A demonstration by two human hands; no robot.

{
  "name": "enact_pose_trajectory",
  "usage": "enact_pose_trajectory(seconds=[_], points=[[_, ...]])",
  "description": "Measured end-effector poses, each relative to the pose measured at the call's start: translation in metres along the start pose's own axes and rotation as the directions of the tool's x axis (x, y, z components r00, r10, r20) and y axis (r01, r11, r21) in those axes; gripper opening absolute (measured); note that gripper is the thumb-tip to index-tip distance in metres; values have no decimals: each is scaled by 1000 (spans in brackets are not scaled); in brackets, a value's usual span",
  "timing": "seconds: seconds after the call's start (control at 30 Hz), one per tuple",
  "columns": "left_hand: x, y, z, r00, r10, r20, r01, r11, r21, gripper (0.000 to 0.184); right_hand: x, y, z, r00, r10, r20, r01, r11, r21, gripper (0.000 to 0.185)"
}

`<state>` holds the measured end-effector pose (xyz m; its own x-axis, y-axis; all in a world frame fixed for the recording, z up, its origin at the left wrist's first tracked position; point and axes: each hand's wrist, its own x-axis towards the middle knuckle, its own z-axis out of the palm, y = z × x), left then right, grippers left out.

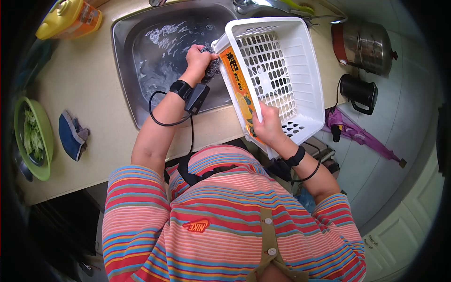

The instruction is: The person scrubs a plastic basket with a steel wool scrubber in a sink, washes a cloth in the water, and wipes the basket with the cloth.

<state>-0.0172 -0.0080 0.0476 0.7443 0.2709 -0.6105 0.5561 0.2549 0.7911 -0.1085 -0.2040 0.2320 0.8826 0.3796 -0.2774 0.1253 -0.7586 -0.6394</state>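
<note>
Left hand closed round wire scrubber; right hand gripping white basket.

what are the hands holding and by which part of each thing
The left hand grips a grey scrubber by its upper part in this view; the right hand holds the white basket by its rim, beside the orange label.

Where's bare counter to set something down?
Bare counter lies between the blue cloth and the sink, running back toward the yellow bottle. Crowded: far left, by the green bowl, and the sink's right side, where the right hand holds the white basket.
</note>
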Motion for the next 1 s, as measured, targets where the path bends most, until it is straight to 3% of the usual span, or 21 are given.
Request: enact_pose_trajectory(seconds=[0.13, 0.2, 0.27, 0.33, 0.4, 0.43, 0.53, 0.6, 0.67, 0.73, 0.77, 0.8, 0.87, 0.93, 1.0], points=[[-26, -3, 12, 972, -192, 138, 233, 881, -411, 30, 3, -4, 3, 1000, -13, -21, 13, 1000, 4, 18], [-52, -12, 20, 947, -268, 176, 312, 899, -306, 33, 0, -1, 1, 1000, -9, -24, 9, 1000, 17, 18], [-42, -74, 33, 966, -234, 110, 253, 942, -219, 40, -1, 1, 2, 999, 32, 29, -32, 999, 1, 20], [-47, -52, 25, 964, -261, 48, 265, 954, -139, 45, 1, 2, 3, 1000, -5, 10, 5, 1000, 9, 20], [-27, -41, 20, 977, -196, 84, 198, 980, -15, 42, 0, 1, 2, 999, -36, -13, 37, 999, 11, 20], [-21, -40, 22, 991, -131, -2, 131, 991, 38, 37, 2, -2, 2, 1000, -13, -19, 13, 1000, 13, 19], [14, -28, 18, 994, -61, -89, 56, 997, -56, 36, 4, 0, 6, 999, -20, -41, 21, 1000, 19, 18], [29, -14, 10, 999, -28, -36, 30, 999, 43, 36, 3, 1, 4, 998, -42, -54, 43, 999, 9, 18], [19, -7, 11, 999, -44, -8, 44, 999, -7, 31, 6, -4, 4, 999, -15, -50, 16, 1000, 22, 17], [6, -3, 13, 965, -199, 170, 255, 866, -430, 21, 8, 0, 5, 999, -17, -35, 17, 1000, 17, 18], [15, -23, 17, 952, -208, 224, 290, 846, -447, 21, 5, 2, 6, 1000, -9, -13, 9, 1000, 9, 19], [4, -19, 16, 952, -209, 224, 291, 846, -447, 21, 4, 3, 6, 1000, -8, -12, 8, 1000, 8, 19], [-29, 0, 12, 875, -282, 393, 434, 817, -380, 20, 7, 1, 7, 998, -53, -38, 53, 999, 11, 19], [-43, -5, 14, 848, -374, 375, 475, 851, -224, 22, 7, -2, 6, 999, -30, -34, 30, 1000, 3, 17], [-52, -20, 9, 774, -320, 547, 506, 832, -229, 30, 7, -5, 6, 999, -9, -34, 9, 1000, -8, 15]])
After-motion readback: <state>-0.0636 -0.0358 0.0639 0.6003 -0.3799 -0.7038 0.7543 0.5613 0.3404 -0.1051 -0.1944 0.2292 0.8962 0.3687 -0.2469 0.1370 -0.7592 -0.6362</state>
